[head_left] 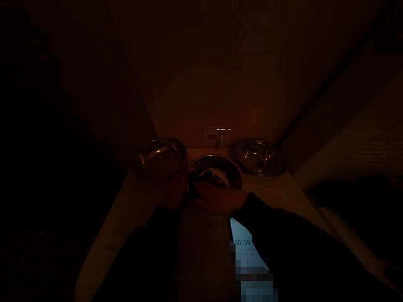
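R hand point(218, 198) across ctr bowl point(214, 165), L hand point(176, 191) beside, grips unclear, sleeve point(277, 224) overlapping phone point(242, 235)

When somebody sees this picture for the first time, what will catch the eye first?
Probably the lit phone, low and right of centre, partly hidden by the right sleeve. Next, metallic glints: the left bowl and right bowl farther back on the table, the middle bowl nearer, with the right hand at its near side.
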Demonstrator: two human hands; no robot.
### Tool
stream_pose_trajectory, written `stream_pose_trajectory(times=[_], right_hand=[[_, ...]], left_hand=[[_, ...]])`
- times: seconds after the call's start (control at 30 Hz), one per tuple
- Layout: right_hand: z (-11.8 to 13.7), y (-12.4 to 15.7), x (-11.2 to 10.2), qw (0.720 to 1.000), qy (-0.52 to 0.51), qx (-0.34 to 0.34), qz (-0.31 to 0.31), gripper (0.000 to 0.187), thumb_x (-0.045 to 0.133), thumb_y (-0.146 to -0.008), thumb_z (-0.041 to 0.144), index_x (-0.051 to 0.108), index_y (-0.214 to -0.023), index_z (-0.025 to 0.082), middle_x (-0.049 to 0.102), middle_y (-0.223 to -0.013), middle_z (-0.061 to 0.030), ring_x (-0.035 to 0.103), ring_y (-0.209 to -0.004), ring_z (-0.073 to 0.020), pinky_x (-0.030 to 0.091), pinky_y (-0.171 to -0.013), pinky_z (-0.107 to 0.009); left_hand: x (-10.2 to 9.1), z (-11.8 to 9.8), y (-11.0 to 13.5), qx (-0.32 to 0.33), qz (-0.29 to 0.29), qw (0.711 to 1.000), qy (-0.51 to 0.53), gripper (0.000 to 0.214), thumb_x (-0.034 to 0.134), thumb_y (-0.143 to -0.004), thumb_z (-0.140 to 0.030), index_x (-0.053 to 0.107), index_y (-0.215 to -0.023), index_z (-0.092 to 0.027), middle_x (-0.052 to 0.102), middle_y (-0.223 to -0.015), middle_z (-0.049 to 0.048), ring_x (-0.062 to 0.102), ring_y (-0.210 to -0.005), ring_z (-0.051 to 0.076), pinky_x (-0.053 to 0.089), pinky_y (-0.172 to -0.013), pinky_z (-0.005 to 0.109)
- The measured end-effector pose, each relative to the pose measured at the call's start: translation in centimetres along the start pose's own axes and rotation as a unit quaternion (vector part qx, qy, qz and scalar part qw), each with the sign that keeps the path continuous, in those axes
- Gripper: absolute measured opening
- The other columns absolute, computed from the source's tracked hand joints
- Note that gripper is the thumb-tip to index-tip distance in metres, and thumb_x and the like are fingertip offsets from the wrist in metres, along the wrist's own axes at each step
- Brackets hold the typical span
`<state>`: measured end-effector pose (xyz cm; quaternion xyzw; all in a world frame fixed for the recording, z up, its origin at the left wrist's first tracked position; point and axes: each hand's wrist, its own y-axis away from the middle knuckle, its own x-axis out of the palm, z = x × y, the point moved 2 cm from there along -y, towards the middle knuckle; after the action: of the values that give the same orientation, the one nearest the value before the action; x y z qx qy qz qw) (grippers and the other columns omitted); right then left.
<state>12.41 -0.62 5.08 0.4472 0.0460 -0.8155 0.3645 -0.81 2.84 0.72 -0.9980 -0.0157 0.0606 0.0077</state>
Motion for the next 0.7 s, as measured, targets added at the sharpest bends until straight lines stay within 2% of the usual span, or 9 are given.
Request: stream_pose_trajectory(times=[0.1,0.23,0.3,0.5,0.6,0.7], right_hand=[[0.1,-0.1,0.0,1.000,0.003,-0.013,-0.011,0.048,0.039,-0.092,0.035,0.042,-0.131,0.007,0.043,-0.139,-0.0217,0.038,-0.132,-0.0302,0.032,-0.107,-0.044],[0.2,0.6,-0.1,1.000,0.014,-0.011,0.002,0.046,0.040,-0.091,0.036,0.049,-0.124,0.006,0.054,-0.126,-0.0224,0.055,-0.113,-0.0308,0.041,-0.098,-0.046],[0.3,1.2,-0.3,1.000,0.018,-0.009,0.017,0.045,0.042,-0.089,0.036,0.052,-0.122,0.006,0.057,-0.123,-0.0219,0.059,-0.106,-0.0311,0.045,-0.092,-0.046],[0.3,2.6,-0.9,0.999,0.021,-0.008,0.026,0.041,0.047,-0.087,0.036,0.057,-0.118,0.012,0.060,-0.123,-0.0165,0.058,-0.110,-0.0297,0.044,-0.093,-0.041],[0.1,2.2,-0.6,1.000,0.016,-0.009,0.022,0.042,0.047,-0.087,0.036,0.056,-0.120,0.012,0.059,-0.123,-0.0167,0.059,-0.108,-0.0287,0.044,-0.093,-0.041],[0.0,1.5,-0.4,1.000,0.003,-0.020,0.007,0.042,0.045,-0.089,0.034,0.052,-0.123,0.011,0.055,-0.129,-0.0174,0.055,-0.115,-0.0288,0.042,-0.097,-0.042]], left_hand=[[-0.1,0.1,0.0,0.001,-0.005,1.000,-0.008,0.040,0.050,-0.082,-0.038,0.068,-0.106,-0.011,0.068,-0.118,0.0113,0.059,-0.113,0.025,0.040,-0.103,0.037],[-0.2,0.1,0.1,0.005,-0.018,1.000,-0.013,0.036,0.052,-0.081,-0.036,0.070,-0.104,-0.015,0.070,-0.113,0.0084,0.060,-0.110,0.025,0.041,-0.101,0.039],[-0.2,0.0,0.1,0.007,-0.016,1.000,-0.007,0.036,0.051,-0.082,-0.036,0.070,-0.104,-0.015,0.071,-0.112,0.0080,0.061,-0.108,0.025,0.042,-0.100,0.039],[-0.1,-0.1,0.2,-0.003,-0.013,1.000,0.011,0.039,0.052,-0.081,-0.037,0.069,-0.108,-0.014,0.071,-0.111,0.0086,0.062,-0.106,0.025,0.044,-0.098,0.038],[-0.1,0.2,0.1,-0.011,-0.005,1.000,0.021,0.041,0.052,-0.081,-0.041,0.068,-0.108,-0.015,0.070,-0.113,0.0081,0.061,-0.109,0.025,0.042,-0.100,0.038],[0.0,0.5,0.0,-0.019,-0.007,1.000,0.013,0.041,0.052,-0.080,-0.043,0.069,-0.106,-0.015,0.070,-0.115,0.0088,0.060,-0.110,0.025,0.043,-0.099,0.039]])
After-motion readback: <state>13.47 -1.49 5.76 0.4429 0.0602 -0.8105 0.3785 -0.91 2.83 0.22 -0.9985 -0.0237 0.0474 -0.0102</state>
